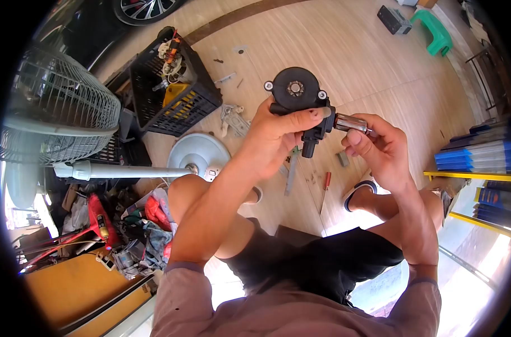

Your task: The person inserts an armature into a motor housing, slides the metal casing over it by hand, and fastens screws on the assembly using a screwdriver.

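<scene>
My left hand (278, 132) grips a black motor housing (296, 89) with a round disc, a small toothed gear at its centre and metal-lined mounting holes. The thumb presses across the lower part, beside a black connector (308, 147) that points down. My right hand (381, 146) pinches a shiny metal cylinder (351, 123) between thumb and fingers. The cylinder's left end meets the right side of the housing. Both parts are held up above the floor, between my knees.
A black crate (179, 109) with parts and a fan (59, 112) stand at the left. On the floor lie a red-handled screwdriver (326, 182), a metal strip (292, 174) and a bracket (233, 119). A green stool (433, 33) is at the upper right, blue-edged stacks (474, 157) at the right.
</scene>
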`<state>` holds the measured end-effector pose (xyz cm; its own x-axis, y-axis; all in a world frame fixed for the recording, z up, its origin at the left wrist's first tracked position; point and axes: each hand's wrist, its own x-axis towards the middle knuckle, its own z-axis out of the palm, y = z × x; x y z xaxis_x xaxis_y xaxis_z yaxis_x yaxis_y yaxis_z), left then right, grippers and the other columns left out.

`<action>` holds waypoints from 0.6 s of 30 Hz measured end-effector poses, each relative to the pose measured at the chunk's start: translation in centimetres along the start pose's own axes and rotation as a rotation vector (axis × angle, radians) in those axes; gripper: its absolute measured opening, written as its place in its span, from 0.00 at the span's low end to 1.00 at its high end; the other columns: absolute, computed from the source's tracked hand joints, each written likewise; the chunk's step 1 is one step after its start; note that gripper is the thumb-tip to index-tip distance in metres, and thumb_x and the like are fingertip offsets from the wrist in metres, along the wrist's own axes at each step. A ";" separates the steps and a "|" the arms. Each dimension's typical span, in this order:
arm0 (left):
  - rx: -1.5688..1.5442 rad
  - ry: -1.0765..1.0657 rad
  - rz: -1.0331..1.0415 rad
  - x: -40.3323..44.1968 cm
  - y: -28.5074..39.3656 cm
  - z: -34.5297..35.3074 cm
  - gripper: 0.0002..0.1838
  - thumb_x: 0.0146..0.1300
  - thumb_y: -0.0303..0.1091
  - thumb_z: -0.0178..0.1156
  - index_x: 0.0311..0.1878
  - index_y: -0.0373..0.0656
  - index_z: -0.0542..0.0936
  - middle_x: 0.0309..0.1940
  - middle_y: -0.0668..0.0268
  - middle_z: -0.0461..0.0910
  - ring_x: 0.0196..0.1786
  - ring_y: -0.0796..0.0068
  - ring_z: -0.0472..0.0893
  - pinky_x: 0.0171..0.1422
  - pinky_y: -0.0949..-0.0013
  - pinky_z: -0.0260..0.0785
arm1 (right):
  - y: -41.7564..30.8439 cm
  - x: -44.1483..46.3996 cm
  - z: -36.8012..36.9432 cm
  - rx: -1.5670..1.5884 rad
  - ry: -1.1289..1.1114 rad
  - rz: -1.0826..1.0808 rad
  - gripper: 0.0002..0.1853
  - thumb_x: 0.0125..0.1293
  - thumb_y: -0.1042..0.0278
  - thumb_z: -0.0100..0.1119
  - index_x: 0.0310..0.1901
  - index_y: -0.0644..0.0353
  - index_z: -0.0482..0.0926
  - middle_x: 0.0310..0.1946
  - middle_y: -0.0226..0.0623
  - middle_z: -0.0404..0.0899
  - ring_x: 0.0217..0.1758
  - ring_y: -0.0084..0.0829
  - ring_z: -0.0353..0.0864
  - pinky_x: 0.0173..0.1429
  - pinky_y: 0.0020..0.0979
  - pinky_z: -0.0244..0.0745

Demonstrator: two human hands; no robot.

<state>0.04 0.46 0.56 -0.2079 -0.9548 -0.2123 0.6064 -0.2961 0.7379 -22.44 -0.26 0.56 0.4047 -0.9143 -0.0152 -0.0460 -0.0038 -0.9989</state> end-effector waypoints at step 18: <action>0.016 -0.051 0.020 0.0 -0.1 0.1 0.30 0.60 0.26 0.63 0.67 0.38 0.71 0.51 0.53 0.82 0.53 0.59 0.83 0.56 0.53 0.80 | -0.4 0.1 -0.9 -0.001 -0.078 0.045 0.21 0.77 0.54 0.57 0.33 0.66 0.81 0.25 0.32 0.81 0.27 0.20 0.78 0.35 0.24 0.72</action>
<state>-0.08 0.44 0.56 -0.2351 -0.9579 -0.1649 0.5987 -0.2763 0.7518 -23.18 -0.73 1.00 0.4720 -0.8793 -0.0635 -0.0664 0.0364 -0.9971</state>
